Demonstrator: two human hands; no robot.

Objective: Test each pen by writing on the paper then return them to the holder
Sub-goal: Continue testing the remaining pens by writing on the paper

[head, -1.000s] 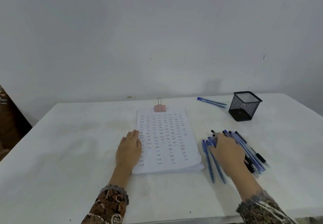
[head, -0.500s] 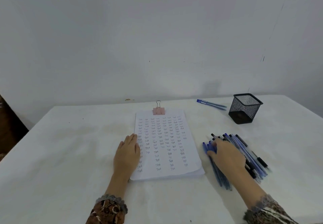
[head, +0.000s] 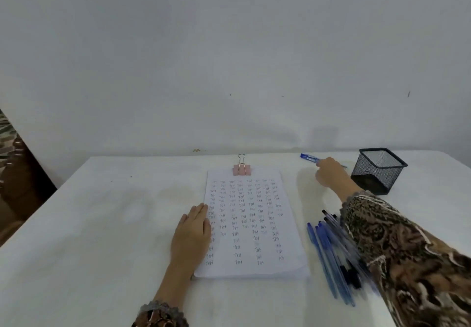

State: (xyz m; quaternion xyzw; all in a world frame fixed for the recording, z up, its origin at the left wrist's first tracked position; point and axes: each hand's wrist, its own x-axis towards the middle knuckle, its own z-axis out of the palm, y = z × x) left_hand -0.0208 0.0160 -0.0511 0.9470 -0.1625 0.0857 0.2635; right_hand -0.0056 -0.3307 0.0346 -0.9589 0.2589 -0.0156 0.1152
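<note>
Risk: right hand [head: 330, 173], grip on far pen [head: 308, 158] unclear, may bump the nearby holder [head: 377, 167]; left hand [head: 192, 235] lies flat on paper [head: 254, 224].

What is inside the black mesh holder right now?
Nothing sticks out of the mesh holder; through its open top only dark mesh shows. Its floor is too dark to check.

Soft even light, faint shadow on wall [head: 323, 135] behind the holder [head: 379, 171], pens [head: 328, 258] and sleeve [head: 407, 250] motion-blurred, table [head: 102, 224] edges bowed
</note>
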